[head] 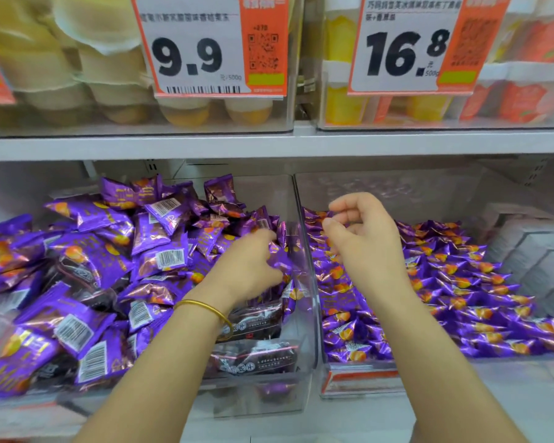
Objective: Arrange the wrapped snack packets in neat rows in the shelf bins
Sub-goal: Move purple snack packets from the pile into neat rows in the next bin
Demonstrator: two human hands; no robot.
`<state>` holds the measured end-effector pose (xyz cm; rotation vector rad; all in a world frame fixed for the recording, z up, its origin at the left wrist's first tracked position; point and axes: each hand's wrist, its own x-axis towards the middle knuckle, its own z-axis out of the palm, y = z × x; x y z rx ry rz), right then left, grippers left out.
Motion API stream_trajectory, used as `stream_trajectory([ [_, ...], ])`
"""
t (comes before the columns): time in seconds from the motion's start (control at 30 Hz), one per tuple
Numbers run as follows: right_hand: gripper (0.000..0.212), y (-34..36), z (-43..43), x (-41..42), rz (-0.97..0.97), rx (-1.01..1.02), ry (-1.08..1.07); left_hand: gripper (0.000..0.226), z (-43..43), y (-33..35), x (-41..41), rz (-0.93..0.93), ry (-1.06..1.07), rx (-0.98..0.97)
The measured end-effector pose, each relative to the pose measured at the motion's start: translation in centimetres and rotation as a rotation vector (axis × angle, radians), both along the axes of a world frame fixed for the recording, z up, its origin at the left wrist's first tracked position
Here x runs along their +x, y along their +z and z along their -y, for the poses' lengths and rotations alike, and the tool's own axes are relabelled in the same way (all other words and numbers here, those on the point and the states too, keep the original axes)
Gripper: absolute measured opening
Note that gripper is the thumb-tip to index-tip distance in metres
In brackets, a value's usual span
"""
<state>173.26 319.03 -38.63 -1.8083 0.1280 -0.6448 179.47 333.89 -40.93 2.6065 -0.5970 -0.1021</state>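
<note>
Digging into the loose heap of snack packets [87,251] at lower left of the frame, the left hand [250,263] curls its fingers down and clamps them on one or two purple wrappers, hard against the clear side wall of the left bin [309,298]. The hand is blurred, so the exact count is unclear. That spot looks chosen for the short carry over the wall.

The right hand [362,231] hovers at centre frame above the right bin [362,378]. Its fingers are loosely curled and slightly apart, with nothing I can make out between them, so it is probably waiting to receive and place. Below it, across the lower right, packets lie in orderly overlapping rows [461,282], all turned the same way. The left heap is a jumble facing every direction (barcodes up on several).

A gold bangle [205,306] sits on the left wrist. Price tags [189,52] hang from the shelf [269,145] across the top of the frame.
</note>
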Motion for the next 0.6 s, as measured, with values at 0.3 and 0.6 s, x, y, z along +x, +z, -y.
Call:
stream_trajectory([
  [0.3,0.020,-0.1,-0.6,0.0,-0.012,0.021,0.012,0.092,0.7,-2.2,3.1,0.049,-0.167,0.254],
  [0.6,0.018,-0.4,-0.7,0.2,-0.045,0.001,0.011,0.106,1.5,0.2,3.5,-0.068,-0.116,0.291],
])
